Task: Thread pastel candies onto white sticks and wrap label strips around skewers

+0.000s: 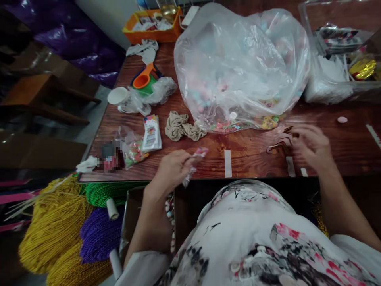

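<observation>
Near the table's front edge, my left hand (172,169) is closed around a small clear plastic packet (188,176) with a pink printed end sticking up past the fingers. What the packet contains is too blurred to tell. On the right, my right hand (314,145) has its fingertips pinched on a thin shiny brown strip (294,135), perhaps a twist tie. Just left of those fingers, several similar brown strips (278,147) lie loose on the wood. Pale tape pieces (228,163) are stuck along the front edge between the hands.
A large clear bag (238,67) of pastel pieces fills the table's back. Left are a beige scrunchie (180,127), printed cards (151,133), a small bag of colourful pieces (135,153) and a white cup (118,96). An orange tray (149,36) and clear bin (342,85) stand behind.
</observation>
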### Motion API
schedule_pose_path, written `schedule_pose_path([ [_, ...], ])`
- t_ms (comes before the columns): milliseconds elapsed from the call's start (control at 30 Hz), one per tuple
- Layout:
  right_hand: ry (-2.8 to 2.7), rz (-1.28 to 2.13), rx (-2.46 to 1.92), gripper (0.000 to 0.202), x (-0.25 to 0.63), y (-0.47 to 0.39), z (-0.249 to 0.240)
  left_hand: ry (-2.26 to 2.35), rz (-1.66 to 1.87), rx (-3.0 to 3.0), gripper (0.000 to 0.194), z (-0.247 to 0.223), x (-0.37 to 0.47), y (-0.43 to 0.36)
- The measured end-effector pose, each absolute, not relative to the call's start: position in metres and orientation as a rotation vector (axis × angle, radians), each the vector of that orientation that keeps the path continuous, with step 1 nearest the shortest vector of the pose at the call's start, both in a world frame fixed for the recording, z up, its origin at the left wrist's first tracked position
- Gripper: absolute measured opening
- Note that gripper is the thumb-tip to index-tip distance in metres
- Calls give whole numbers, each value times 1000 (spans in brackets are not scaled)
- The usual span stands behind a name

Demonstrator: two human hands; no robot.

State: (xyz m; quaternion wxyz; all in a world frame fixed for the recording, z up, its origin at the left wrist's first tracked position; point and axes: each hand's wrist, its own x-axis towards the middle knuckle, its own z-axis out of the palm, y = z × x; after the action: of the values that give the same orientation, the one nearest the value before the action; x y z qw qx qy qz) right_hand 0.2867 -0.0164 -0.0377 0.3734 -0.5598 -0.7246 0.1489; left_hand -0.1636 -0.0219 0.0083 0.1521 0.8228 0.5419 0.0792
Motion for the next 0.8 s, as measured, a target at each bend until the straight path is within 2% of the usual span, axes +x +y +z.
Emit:
schedule_pose_path([
  [33, -1866, 259, -1572, 31, 302, -8, -43, 1700, 137, 2380, 28, 7, -173, -17],
  [133, -2001, 221, -1858, 47, 318, 9, -56, 2009, -99, 2375, 31, -2, -186, -6],
  [267, -2326, 234, -1800, 55, 284, -1, -63, 2162, -142, 2282, 30, -10, -181, -2],
  [367, -2392, 160, -1717, 48, 270, -16, -63, 2159, -11, 2201, 27, -11, -174, -7],
  [500, -2379, -11, -1771, 31, 290, -18, -68, 1922, 276, 2110, 26, -6, -161, -13],
  [567, -2384, -164, -1834, 29, 303, -15, -70, 1911, 230, 2092, 27, -2, -158, -13],
  [700, -2309, -385, -1981, 22, 317, -12, -69, 2184, -41, 2001, 27, 11, -171, -6],
  [800, -2181, -364, -1996, 27, 301, -14, -52, 2097, 176, 1989, 25, 24, -167, 5],
])
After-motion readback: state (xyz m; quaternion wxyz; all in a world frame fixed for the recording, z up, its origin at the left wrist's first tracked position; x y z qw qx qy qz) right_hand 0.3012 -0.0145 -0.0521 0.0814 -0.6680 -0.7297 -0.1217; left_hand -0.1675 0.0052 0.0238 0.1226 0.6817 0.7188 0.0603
